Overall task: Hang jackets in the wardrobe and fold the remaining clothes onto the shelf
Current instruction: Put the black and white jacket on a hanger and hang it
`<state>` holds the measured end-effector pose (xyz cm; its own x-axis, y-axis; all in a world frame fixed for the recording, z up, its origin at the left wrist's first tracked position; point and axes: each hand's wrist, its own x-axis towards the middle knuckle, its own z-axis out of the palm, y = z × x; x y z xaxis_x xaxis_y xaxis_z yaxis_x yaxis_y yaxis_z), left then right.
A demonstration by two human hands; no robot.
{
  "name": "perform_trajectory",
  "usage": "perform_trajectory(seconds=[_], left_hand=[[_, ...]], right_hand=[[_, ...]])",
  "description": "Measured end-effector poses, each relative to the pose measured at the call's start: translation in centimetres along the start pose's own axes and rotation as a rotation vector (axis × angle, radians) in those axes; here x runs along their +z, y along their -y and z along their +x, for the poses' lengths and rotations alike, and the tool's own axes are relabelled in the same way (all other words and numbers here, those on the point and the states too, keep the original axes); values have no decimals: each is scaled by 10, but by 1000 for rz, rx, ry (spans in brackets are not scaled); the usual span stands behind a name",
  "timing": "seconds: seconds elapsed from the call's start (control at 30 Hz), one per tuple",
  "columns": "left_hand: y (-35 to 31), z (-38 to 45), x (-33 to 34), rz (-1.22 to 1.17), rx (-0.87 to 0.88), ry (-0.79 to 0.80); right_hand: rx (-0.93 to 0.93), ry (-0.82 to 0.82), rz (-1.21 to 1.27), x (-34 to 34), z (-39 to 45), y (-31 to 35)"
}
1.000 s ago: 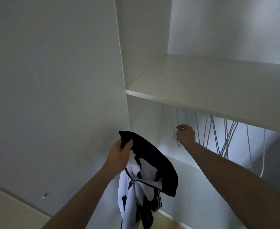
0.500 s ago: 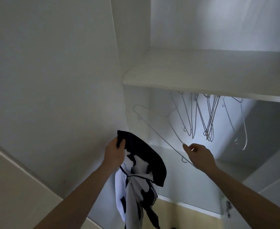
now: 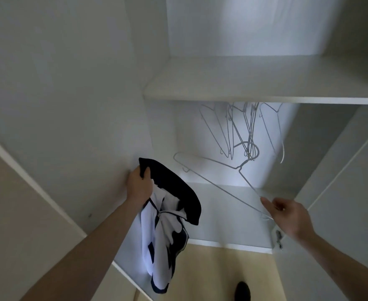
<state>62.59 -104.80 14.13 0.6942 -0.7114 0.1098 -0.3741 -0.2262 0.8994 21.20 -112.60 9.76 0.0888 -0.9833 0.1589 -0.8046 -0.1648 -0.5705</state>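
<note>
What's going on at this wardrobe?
A person stands at an open wardrobe, putting clothes away. The left hand grips a navy-and-white jacket by its collar, so it dangles. The right hand pinches one end of a wire hanger, which is off the rail and held out in front. More hangers hang under the shelf. The jacket is not yet on the hanger.

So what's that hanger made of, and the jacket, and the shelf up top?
The hanger looks like thin bent metal wire, pale grey with a twisted neck. The jacket seems a smooth, slightly shiny sports fabric, white and navy, with a ribbed knit hem. The shelf looks like matte white laminated board, flat with a sharp edge; I can't be sure.
</note>
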Motion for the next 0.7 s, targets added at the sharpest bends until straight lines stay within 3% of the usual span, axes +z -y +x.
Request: perform_trajectory(seconds=[0.27, 0.7], left_hand=[[-25, -4, 1, -49, 31, 79], [-130, -57, 1, -190, 331, 408]], right_hand=[[-100, 9, -26, -14, -12, -21], [-236, 239, -97, -11, -6, 32]])
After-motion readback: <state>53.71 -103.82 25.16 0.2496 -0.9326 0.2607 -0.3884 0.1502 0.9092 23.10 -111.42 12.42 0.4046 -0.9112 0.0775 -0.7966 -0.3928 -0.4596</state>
